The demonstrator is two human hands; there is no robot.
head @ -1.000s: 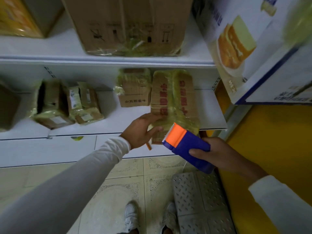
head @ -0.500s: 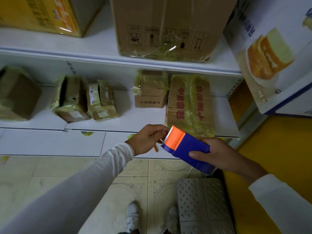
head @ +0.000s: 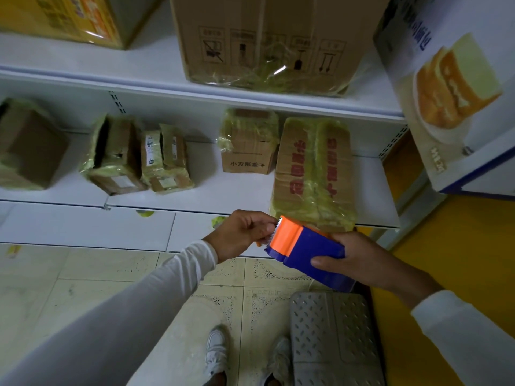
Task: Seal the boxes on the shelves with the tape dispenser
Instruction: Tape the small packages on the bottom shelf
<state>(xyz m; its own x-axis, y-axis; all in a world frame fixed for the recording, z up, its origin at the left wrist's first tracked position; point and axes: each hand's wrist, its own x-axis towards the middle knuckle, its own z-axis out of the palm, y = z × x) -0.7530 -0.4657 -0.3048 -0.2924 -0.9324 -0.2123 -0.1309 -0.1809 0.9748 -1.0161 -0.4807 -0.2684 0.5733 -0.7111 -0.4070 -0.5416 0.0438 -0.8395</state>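
Observation:
My right hand (head: pixel 370 263) grips a blue tape dispenser (head: pixel 309 254) with an orange head and a toothed blade, held in front of the lower shelf (head: pixel 223 196). My left hand (head: pixel 242 232) is closed at the blade, its fingertips pinched at the tape end. Just behind the dispenser lies a long tape-wrapped box with red print (head: pixel 312 174). A small box with black characters (head: pixel 248 146) stands behind it to the left. Further left sit two wrapped parcels (head: pixel 139 157) and a brown box (head: pixel 25 146).
The upper shelf (head: pixel 111 71) carries a large carton with handling symbols (head: pixel 264 40) and a yellow box (head: pixel 64 18). A white box with a cake picture (head: pixel 451 87) juts out at the right. A grey step stool (head: pixel 334 338) stands on the tiled floor beside my shoes.
My left hand left the long red-printed box and came to the dispenser's blade, where it now pinches. The view shifted right and up; the dispenser stayed in my right hand.

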